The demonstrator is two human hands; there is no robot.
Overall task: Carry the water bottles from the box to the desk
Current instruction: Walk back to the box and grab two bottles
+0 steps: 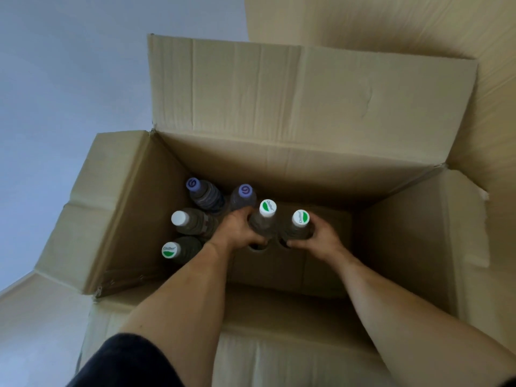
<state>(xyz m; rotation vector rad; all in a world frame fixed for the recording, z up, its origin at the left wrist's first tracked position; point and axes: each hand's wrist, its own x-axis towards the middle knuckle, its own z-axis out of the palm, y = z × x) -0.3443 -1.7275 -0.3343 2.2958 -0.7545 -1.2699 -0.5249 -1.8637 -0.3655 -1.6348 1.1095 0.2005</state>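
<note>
Four spare bottles stand at the left of the open box; beside them the left hand wraps one bottle and the right hand another, both inside the box. Risk: gripped high near the shoulder, a smooth bottle may slip, or knock its neighbours on lifting.

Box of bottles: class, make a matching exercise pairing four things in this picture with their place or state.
Things:
1. Plain white-capped bottle
2. Purple-capped bottle
3. Left hand
4. Far flap

States:
A. standing up
B. by the box's left wall, between two other bottles
C. far left corner
D. gripping a green-and-white-capped bottle

Pairs: 1-B, 2-C, 3-D, 4-A
</note>
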